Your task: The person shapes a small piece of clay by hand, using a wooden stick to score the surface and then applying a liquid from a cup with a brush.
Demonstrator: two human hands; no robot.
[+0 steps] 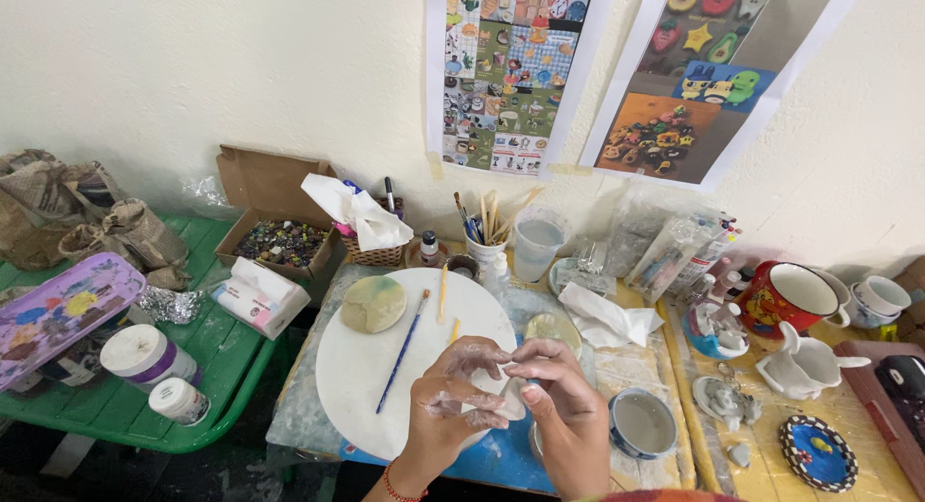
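My left hand (453, 401), smeared with pale clay and wearing a red string bracelet, and my right hand (564, 406) meet over the near edge of a round white board (376, 367). Both pinch a small flat piece of white clay (508, 394) between their fingertips. On the board lie a flat greenish clay disc (374, 303), a blue-handled paintbrush (403, 351) and a thin yellow stick (443, 292). A small bowl with a blue rim (644, 423) sits just right of my right hand.
A green side table (207, 353) at left holds a paint-stained palette (60, 309), two white jars (146, 356) and a tissue pack (258, 296). Behind stand a cardboard box of beads (281, 240), a cup of brushes (485, 234) and a water cup (538, 242). A red mug (795, 298) and white ceramics stand at right.
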